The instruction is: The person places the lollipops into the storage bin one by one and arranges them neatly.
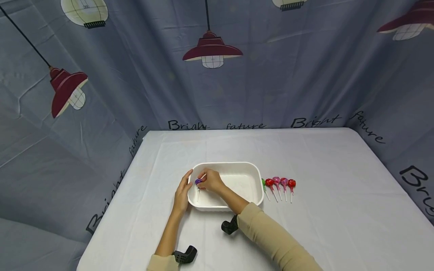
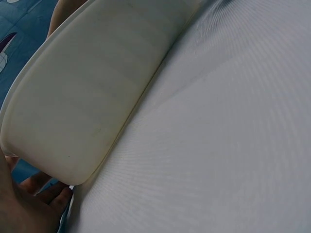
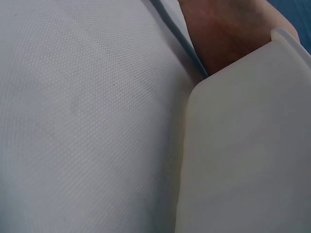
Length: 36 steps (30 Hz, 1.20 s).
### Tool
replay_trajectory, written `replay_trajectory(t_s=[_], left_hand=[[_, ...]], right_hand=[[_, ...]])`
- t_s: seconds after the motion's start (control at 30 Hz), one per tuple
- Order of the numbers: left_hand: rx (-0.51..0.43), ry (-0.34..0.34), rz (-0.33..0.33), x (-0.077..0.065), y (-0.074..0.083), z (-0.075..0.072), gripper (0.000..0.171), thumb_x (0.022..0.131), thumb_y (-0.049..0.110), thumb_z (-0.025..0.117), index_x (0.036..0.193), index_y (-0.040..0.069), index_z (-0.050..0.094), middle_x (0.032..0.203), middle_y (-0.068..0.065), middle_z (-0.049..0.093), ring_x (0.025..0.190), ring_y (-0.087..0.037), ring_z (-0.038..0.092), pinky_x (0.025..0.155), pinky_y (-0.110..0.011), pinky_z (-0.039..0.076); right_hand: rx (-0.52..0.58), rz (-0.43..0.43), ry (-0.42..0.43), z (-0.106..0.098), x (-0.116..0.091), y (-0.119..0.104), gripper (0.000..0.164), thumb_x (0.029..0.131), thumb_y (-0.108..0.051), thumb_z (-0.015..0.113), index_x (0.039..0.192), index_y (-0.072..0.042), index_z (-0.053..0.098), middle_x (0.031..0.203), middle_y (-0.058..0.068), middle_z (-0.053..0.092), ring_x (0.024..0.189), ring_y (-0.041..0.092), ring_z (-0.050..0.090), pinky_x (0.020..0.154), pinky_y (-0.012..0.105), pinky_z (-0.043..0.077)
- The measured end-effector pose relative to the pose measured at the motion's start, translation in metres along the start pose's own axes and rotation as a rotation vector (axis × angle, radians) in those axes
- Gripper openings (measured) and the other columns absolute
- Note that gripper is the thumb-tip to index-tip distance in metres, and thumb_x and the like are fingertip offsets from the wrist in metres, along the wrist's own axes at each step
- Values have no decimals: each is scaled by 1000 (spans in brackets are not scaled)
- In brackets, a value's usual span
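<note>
A white plastic tray (image 1: 237, 188) with rounded corners stands on the table, its outer wall (image 2: 92, 92) filling much of the left wrist view. My left hand (image 1: 182, 195) lies along the left end, extended fingers touching the outside and the thumb near the rim. Inside the tray's left part, my right hand (image 1: 211, 181) pinches a lollipop whose white stick (image 1: 204, 176) shows by the fingertips; its head is mostly hidden. Close to those fingertips is a purple-wrapped lollipop head (image 1: 198, 181). Another white stick (image 1: 198, 194) points toward the near wall.
Right of the tray, several lollipops stand in a row on the white cloth: a green one (image 1: 263, 182) partly behind the rim, then red (image 1: 269, 182), pink (image 1: 284, 182) and red (image 1: 291, 183). Black wrist devices (image 1: 229, 225) sit on both wrists. A printed curtain (image 1: 217, 94) hangs behind.
</note>
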<state>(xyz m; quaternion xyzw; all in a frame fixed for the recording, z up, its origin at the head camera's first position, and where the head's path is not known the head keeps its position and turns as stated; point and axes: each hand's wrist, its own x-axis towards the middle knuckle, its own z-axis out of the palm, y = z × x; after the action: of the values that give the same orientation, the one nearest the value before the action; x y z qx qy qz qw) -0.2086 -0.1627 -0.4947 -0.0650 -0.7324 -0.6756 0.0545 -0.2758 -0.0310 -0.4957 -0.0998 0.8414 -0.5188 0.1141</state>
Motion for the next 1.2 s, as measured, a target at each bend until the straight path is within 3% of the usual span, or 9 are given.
replay_trajectory(t_s=[0.27, 0.57, 0.77, 1.03, 1.2], left_hand=[[10, 0, -8, -1, 1, 1, 43, 97, 2, 34, 140, 0, 35, 148, -16, 25, 137, -34, 15, 113, -40, 12], [0, -8, -5, -1, 1, 2, 43, 97, 3, 34, 141, 0, 33, 149, -18, 23, 137, -33, 14, 113, -42, 11], [-9, 1, -15, -1, 0, 1, 43, 97, 3, 35, 141, 1, 35, 149, -16, 25, 137, -30, 16, 113, -38, 12], [9, 6, -22, -2, 1, 1, 43, 97, 4, 35, 141, 3, 36, 148, -17, 26, 136, -29, 19, 113, -38, 15], [2, -10, -40, -1, 2, 0, 44, 98, 5, 35, 141, 5, 35, 149, -15, 24, 137, -26, 18, 113, -36, 15]], right_hand=[[-37, -25, -15, -2, 0, 2, 25, 72, -1, 77, 92, 2, 62, 71, 4, 61, 53, 9, 58, 49, 18, 51], [-133, -64, -10, -11, -6, 2, 41, 70, -7, 80, 104, 2, 58, 76, 8, 59, 50, 11, 58, 47, 19, 48], [-201, -166, 50, -17, -18, -5, 43, 70, -8, 80, 106, 1, 58, 87, 14, 62, 67, 17, 59, 56, 20, 49], [-112, -208, 122, -38, -42, -18, 32, 78, -12, 74, 105, -2, 62, 91, 15, 64, 78, 22, 62, 64, 27, 53], [-62, -170, 190, -62, -49, -16, 26, 80, -18, 72, 103, -7, 65, 88, 7, 65, 80, 20, 61, 68, 29, 52]])
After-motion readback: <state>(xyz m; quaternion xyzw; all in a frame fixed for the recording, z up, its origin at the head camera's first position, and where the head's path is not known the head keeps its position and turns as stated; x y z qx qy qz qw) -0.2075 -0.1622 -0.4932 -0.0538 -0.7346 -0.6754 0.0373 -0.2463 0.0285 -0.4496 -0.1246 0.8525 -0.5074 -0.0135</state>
